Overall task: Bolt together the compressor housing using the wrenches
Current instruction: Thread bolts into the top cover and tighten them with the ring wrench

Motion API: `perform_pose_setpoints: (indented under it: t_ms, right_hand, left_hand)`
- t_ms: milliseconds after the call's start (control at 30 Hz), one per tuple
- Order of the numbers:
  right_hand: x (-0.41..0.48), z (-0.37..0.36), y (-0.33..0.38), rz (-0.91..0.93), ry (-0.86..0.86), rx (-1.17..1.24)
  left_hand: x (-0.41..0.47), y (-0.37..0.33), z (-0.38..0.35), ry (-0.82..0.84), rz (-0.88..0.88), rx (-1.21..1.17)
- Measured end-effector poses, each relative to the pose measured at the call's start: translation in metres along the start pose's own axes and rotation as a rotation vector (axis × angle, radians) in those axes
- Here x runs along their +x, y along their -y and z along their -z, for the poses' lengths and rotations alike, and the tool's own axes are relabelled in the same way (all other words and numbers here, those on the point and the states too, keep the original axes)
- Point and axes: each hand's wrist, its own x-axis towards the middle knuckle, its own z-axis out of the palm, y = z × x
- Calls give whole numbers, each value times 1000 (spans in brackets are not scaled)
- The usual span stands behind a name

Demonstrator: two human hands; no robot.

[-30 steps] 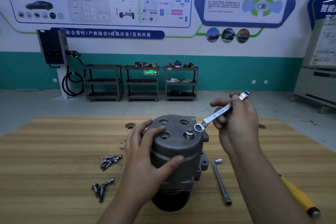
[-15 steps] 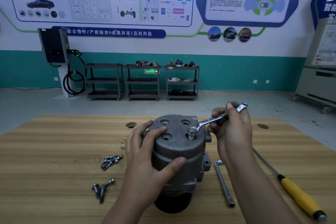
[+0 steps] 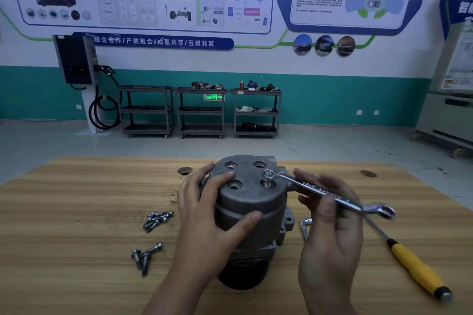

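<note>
The wooden table (image 3: 76, 212) carries everything, and the compressor housing (image 3: 250, 202) stands on end about midway between its left and right edges, cover face up so the bolt holes can be reached from above. The left hand (image 3: 212, 215) grips the housing, fingers curved over the top left of the cover and thumb pressed on the near wall, most likely to stop the casting from turning under the wrench's pull. The right hand (image 3: 330, 225), somewhat blurred, is closed round the shank of the combination wrench (image 3: 320, 190); the grip sits well out from the ring end, which gives leverage. A yellow-handled screwdriver (image 3: 414, 266) lies slanted toward the near right corner, and an L-shaped wrench (image 3: 305, 225) lies just right of the housing, partly hidden behind the right hand. Spare bolts wait within the left hand's reach: a small heap (image 3: 157, 218) and three more (image 3: 144, 256) nearer the front edge. The wrench's ring sits over the head of the one fitted bolt (image 3: 268, 176), whose thread shows beneath, so it seems not yet driven home; the other three holes are empty.
</note>
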Motion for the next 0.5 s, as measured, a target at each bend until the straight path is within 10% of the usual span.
perform_pose_setpoints:
  t_ms: [233, 500]
  right_hand:
    - [18, 2, 3, 521, 427, -484]
    - [53, -18, 8, 388, 602, -608]
  left_hand:
    - [0, -3, -2, 4, 0, -4]
    - [1, -3, -3, -37, -22, 19]
